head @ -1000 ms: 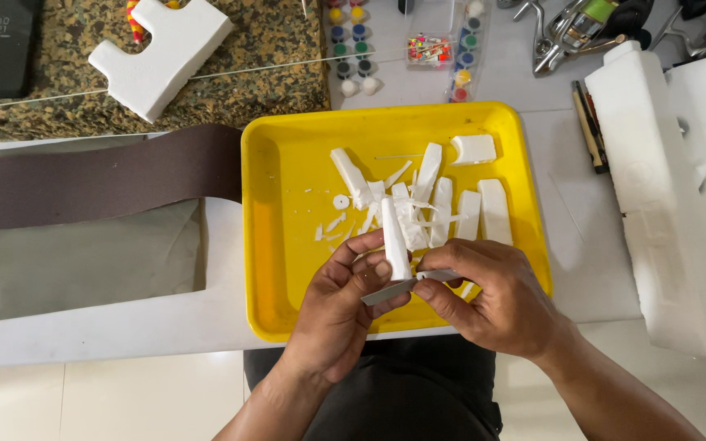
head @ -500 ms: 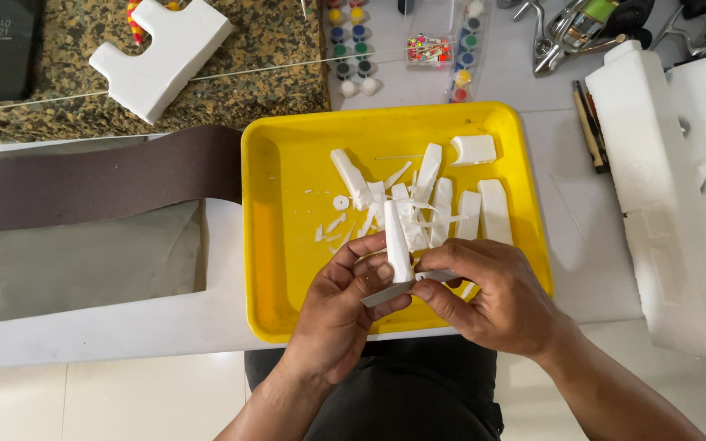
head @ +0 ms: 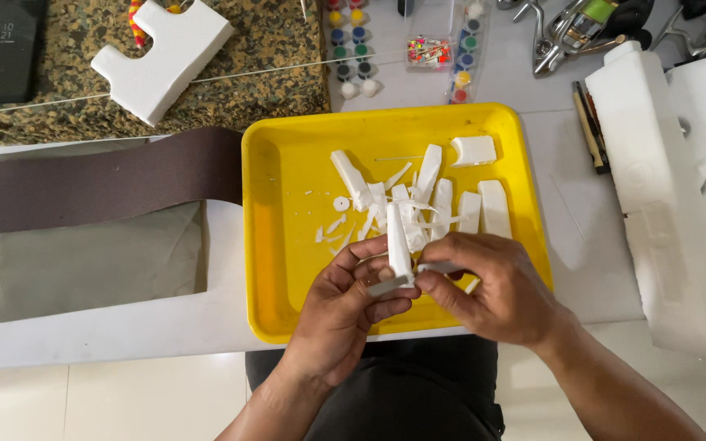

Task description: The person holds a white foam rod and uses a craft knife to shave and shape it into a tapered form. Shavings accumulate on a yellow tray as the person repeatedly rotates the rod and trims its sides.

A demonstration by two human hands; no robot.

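Foam, plastic and a bit of grit

Glossy yellow plastic tray (head: pixel 288 245) full of matt white foam strips (head: pixel 426 200); foam stick (head: pixel 398 241) looks soft and crumbly, brown sandpaper strip (head: pixel 100 184) rough, grey cloth (head: pixel 91 261) dull and smooth.

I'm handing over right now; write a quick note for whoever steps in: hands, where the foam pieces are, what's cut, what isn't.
Left hand: holds a white foam strip upright over the near edge of the yellow tray.
Right hand: fingers pinch a small grey blade laid against the strip's lower end.
Done: several cut foam sticks and shavings lie in the tray's middle and right.
Left, as it looks: the held strip is still in one piece; a notched foam block sits on the speckled mat, and large foam mouldings on the right are uncut.
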